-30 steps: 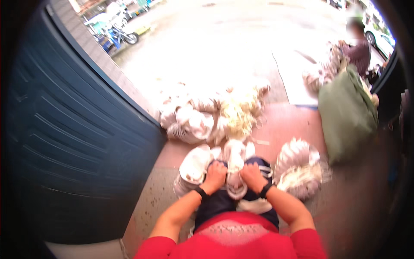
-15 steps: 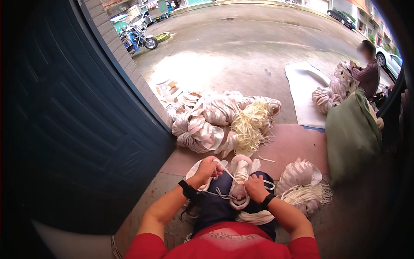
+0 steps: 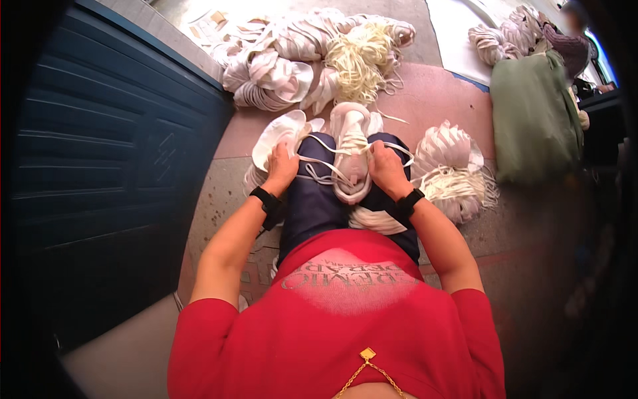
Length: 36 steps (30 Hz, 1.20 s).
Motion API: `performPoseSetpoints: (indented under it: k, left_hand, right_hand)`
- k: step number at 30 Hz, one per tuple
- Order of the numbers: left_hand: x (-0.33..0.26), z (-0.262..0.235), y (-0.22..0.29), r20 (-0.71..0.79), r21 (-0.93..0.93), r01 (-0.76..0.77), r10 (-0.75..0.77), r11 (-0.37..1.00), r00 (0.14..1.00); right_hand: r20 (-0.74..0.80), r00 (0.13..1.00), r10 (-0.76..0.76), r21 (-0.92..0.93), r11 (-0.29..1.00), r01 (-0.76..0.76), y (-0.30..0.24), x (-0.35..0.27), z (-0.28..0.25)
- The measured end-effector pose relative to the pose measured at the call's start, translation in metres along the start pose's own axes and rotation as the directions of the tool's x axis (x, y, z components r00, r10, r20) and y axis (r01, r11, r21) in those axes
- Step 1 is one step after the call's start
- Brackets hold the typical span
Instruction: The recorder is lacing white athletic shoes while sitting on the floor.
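A pale pink and white shoe upper (image 3: 352,153) lies lengthwise between my knees, with white shoelaces (image 3: 318,160) looping out of it to the left across my thigh. My left hand (image 3: 283,167) is to the left of it, its fingers closed at the end of a stretched lace. Beside the upper's right edge, my right hand (image 3: 387,166) is closed with bent fingers, and a lace loop comes out past its right side. What its fingertips grip is mostly hidden, but a lace runs into them. A white upper (image 3: 279,136) lies just beyond my left hand.
Bundled uppers (image 3: 299,40) are heaped ahead, with a tangle of cream laces (image 3: 362,63) on top. More uppers and laces (image 3: 452,176) sit at my right. A green sack (image 3: 537,120) stands farther right, near another person (image 3: 568,46). A dark blue door (image 3: 119,146) borders the left.
The view has tipped downward, so the street has left the picture. My left hand has gone outward and down, drawing the lace left. My right hand stays by the upper.
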<state>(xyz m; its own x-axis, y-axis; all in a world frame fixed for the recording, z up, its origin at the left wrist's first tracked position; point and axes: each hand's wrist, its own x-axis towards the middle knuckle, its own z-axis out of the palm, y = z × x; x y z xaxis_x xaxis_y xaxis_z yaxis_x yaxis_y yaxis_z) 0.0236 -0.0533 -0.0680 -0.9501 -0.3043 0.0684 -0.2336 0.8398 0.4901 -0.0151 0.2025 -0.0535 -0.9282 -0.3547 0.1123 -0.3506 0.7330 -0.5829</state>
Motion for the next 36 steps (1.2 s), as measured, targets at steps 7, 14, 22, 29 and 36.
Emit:
performPoseSetpoints:
  k: [7, 14, 22, 29, 36]
  left_hand:
    - [-0.020, -0.008, 0.055, 0.245, -0.097, -0.651, 0.652, 0.753, 0.717]
    - [-0.027, -0.023, 0.072, 0.215, -0.011, -0.831, 0.813, 0.557, 0.542]
    - [-0.018, -0.003, 0.081, 0.366, 0.089, -0.912, 0.839, 0.400, 0.403]
    - [0.062, -0.069, 0.073, 0.586, -0.772, 0.507, 0.121, 0.383, 0.801]
    - [0.163, -0.198, -0.029, 0.390, -0.917, 0.391, -0.029, 0.081, 0.920]
  right_hand:
    - [-0.008, 0.997, -0.082, 0.075, 0.994, 0.082, -0.008, -0.018, -0.006]
    - [0.040, 0.997, -0.066, 0.162, 0.985, 0.059, -0.001, -0.017, -0.009]
    - [0.074, 0.978, -0.195, 0.009, 0.981, 0.195, 0.001, -0.008, -0.005]
    - [0.195, 0.959, -0.207, -0.473, 0.836, 0.277, -0.014, 0.000, -0.010]
    - [-0.599, 0.759, -0.254, 0.106, 0.915, 0.390, -0.022, 0.032, -0.097]
